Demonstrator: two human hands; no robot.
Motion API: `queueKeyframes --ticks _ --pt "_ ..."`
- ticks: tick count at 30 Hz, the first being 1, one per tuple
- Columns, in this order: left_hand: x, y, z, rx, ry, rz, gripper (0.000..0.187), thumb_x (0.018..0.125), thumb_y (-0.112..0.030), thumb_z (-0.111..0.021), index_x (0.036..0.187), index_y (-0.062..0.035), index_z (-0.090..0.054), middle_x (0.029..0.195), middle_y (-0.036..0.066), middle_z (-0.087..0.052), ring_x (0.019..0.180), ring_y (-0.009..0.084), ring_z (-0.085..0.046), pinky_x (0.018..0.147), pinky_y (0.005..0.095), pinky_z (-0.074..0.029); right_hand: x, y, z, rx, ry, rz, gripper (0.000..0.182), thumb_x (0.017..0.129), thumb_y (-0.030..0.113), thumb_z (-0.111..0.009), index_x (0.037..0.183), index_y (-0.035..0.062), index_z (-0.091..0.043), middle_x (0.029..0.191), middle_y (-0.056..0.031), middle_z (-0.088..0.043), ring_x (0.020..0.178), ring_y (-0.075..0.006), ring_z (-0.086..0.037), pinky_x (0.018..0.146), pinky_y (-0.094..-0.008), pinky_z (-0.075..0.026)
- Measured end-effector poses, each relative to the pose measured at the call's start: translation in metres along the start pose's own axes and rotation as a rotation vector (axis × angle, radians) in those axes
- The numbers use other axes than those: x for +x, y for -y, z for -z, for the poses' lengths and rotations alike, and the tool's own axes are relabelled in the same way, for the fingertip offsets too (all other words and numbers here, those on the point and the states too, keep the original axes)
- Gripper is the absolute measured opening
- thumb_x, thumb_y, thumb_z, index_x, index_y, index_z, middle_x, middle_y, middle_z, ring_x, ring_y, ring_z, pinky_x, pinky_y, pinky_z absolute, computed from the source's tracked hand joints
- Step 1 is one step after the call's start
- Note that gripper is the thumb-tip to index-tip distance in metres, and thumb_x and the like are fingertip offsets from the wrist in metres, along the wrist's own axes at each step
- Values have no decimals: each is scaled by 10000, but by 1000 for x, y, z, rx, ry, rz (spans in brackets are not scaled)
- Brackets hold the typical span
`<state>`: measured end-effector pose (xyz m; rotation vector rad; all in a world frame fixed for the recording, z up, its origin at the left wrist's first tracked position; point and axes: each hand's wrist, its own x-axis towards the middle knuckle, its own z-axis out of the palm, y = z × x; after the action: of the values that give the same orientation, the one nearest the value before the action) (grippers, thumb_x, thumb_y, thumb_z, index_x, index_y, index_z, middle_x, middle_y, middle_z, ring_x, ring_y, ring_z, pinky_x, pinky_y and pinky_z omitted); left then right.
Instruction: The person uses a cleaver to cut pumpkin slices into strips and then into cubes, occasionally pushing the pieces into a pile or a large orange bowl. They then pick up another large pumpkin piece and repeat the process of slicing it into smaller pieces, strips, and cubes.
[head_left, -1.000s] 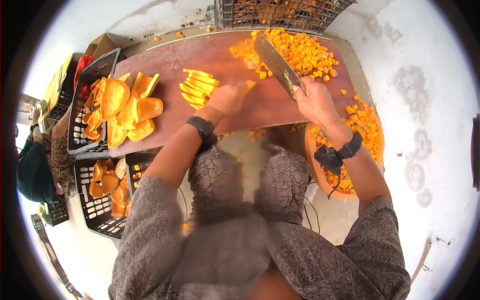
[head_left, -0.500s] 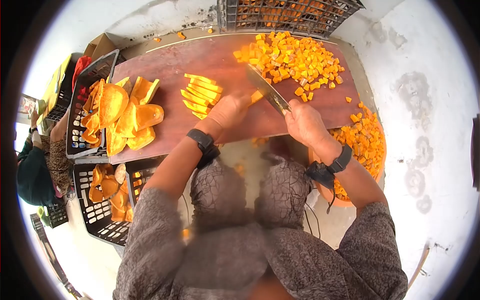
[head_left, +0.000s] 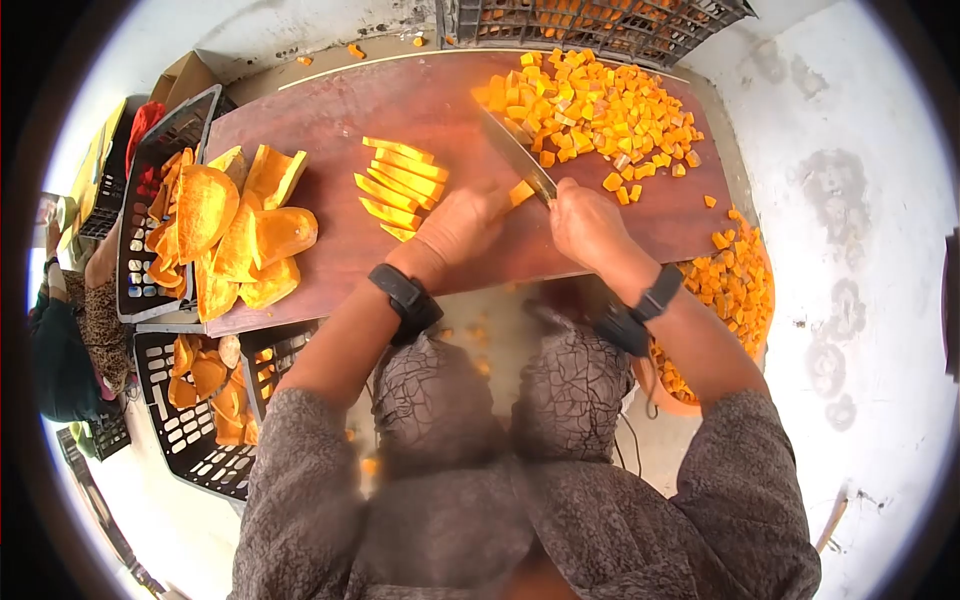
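Note:
My right hand (head_left: pixel 592 228) grips the handle of a kitchen knife (head_left: pixel 520 155), its blade slanting up and left over the reddish-brown board (head_left: pixel 350 105). Closed around a pumpkin strip (head_left: pixel 521 192), my left hand (head_left: pixel 462 228) is just left of the blade. The strip's end pokes out toward the knife; the rest is hidden by my fingers. Cut pumpkin strips (head_left: pixel 402 185) lie in a row left of my left hand. Beyond the blade spreads a pile of pumpkin cubes (head_left: pixel 610 110). Large peeled pumpkin pieces (head_left: pixel 240 230) are heaped at the board's left end.
Black crates (head_left: pixel 190 410) with pumpkin pieces stand at the left, below and beside the board. A tub (head_left: pixel 668 398) of cubes sits low on the right. Behind the board is another crate (head_left: pixel 600 30). Another person (head_left: pixel 70 340) is at far left.
The knife and my right hand have shifted slightly left, closer to my left hand. My left hand still holds the strip. The whole view has moved a little.

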<state>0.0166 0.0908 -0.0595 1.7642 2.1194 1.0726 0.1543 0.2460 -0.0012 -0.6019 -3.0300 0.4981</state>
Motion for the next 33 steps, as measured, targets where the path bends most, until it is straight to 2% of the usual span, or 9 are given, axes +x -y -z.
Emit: queueKeyframes --ticks 3,5,9,12,19,23,25,30,33 --pt "-1 -2 2 8 -11 -36 229 740 -1 -606 966 -34 -625 940 158 -594 875 372 -616 775 430 -527 11 6 -2 7 -18 -33 161 902 152 -560 890 -2 -515 766 -249 -631 780 -447 -627 697 -533 -492" --pt "-1 -12 4 -15 -110 -44 161 762 -18 -569 911 -1 -628 898 212 -612 829 419 -612 736 488 -514 11 0 1 26 -58 -55 165 901 157 -562 895 -2 -517 769 -248 -632 791 -446 -627 705 -534 -492" --pt "-2 -10 -1 5 -113 -36 183 768 -23 -563 934 -13 -640 908 210 -619 823 422 -616 728 486 -516 7 -11 7 19 -88 -124 183 901 174 -569 911 -2 -518 784 -250 -635 797 -448 -627 714 -524 -501" --pt "3 -13 -4 11 -23 -3 253 755 -3 -593 1002 -39 -633 937 178 -595 837 395 -617 761 443 -535 1 -8 5 -7 -26 -110 185 901 175 -574 914 0 -515 796 -254 -634 801 -447 -628 716 -516 -504" --pt "11 -18 -6 93 -71 3 140 748 -17 -585 884 -32 -616 854 191 -604 764 408 -621 701 468 -535 -3 -6 4 23 -39 -123 182 902 166 -574 909 -5 -511 776 -256 -629 797 -452 -625 712 -516 -501" --pt "18 -8 -7 75 -118 64 103 732 -16 -596 831 -32 -621 825 187 -604 755 402 -624 690 463 -529 -22 -11 24 -10 30 -144 182 901 151 -573 903 -17 -504 759 -270 -622 796 -468 -618 707 -520 -494" --pt "21 -3 -6 39 -108 33 98 726 -12 -601 819 -32 -621 823 185 -608 754 398 -625 687 460 -528 -28 -14 25 -36 67 -169 186 902 151 -571 900 -22 -501 754 -273 -620 790 -473 -616 700 -523 -492" --pt "26 -6 -11 -33 -60 -17 117 718 1 -612 830 -30 -626 846 174 -629 783 392 -631 708 446 -532 -5 -18 -3 -83 -2 -99 218 905 174 -569 877 -32 -500 747 -261 -631 749 -473 -620 672 -528 -497" --pt "22 -14 -10 -49 -103 12 90 752 -63 -602 828 -47 -648 810 213 -643 769 421 -617 694 499 -509 10 -19 -6 3 -113 -95 208 906 174 -568 876 -18 -496 752 -259 -634 757 -468 -623 679 -528 -500"
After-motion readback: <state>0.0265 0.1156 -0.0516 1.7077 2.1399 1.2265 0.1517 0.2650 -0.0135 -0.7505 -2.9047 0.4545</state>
